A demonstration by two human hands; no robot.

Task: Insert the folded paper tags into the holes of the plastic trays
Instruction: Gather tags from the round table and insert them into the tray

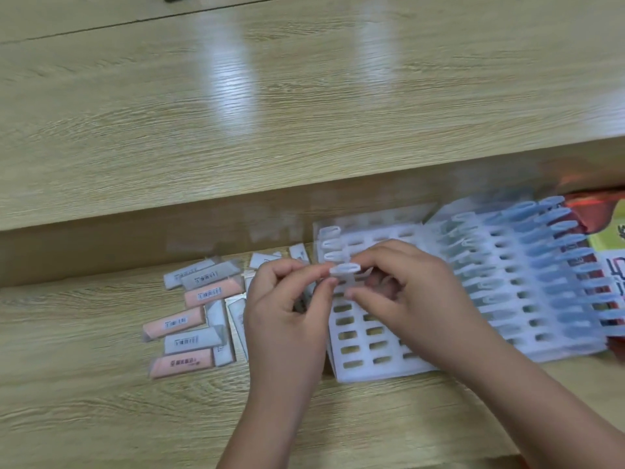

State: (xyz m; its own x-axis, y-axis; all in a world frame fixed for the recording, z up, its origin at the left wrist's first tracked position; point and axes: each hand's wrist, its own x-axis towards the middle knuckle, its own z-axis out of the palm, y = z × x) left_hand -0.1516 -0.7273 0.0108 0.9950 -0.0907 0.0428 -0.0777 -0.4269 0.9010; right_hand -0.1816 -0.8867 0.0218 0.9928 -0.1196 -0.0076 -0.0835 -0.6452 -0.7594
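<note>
The tag [344,269] is in your fingers, held just above the left column of the near tray [358,363], right below the three seated tags [332,244] at that column's top. Your left hand [287,306] pinches its left end between thumb and forefinger, the other fingers curled under. Your right hand [412,292] pinches the right end the same way, thumb below and forefinger on top; blur hides exactly how much of the tag each pinch covers.

Treat the tag as nearly weightless, thin and soft. It will likely buckle if you push from the middle and spring open if you let the fold go. Take hold close to the folded loop, keep the two legs pressed flat together, and steer the free ends into the next open hole [342,309] rather than forcing them. The tray looks light too, so it may slide or lift as you press; brace it with a spare finger.

Most holes in this tray are empty. The second tray [507,299] lies just to the right, touching or overlapping it, with rows of tags standing in it. Loose packets [189,319], pink and grey, lie on the table [304,113] left of your left hand. Printed packaging [605,252] shows past the second tray's right edge.
</note>
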